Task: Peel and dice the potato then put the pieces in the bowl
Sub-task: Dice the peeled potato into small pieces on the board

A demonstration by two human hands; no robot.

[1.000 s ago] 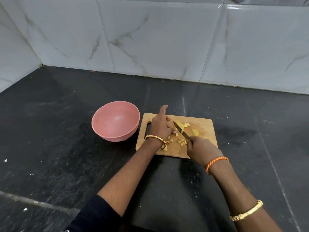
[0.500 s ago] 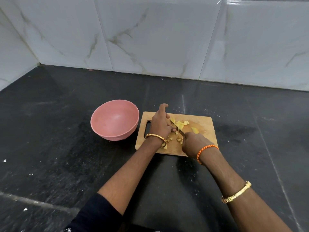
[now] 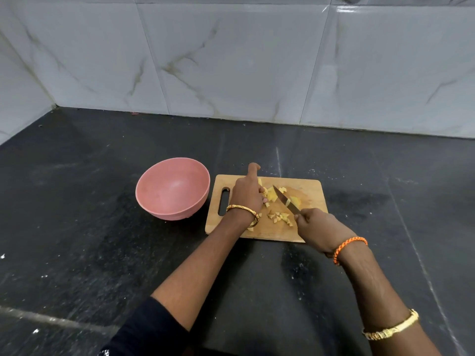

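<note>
Rectangular wooden cutting board (image 3: 308,227) on the black stone tabletop (image 3: 102,253), handle slot toward the round pink plastic bowl (image 3: 172,187) just beside its left edge. Right hand (image 3: 318,228) clenched round the handle of a small steel-bladed knife (image 3: 284,199), blade angled across the yellow peeled potato chunk (image 3: 271,195). Left hand (image 3: 246,194) grasps that chunk, fingers curled (index finger raised). Small yellow potato dice (image 3: 279,217) lie scattered on the board, near the knife hand.
</note>
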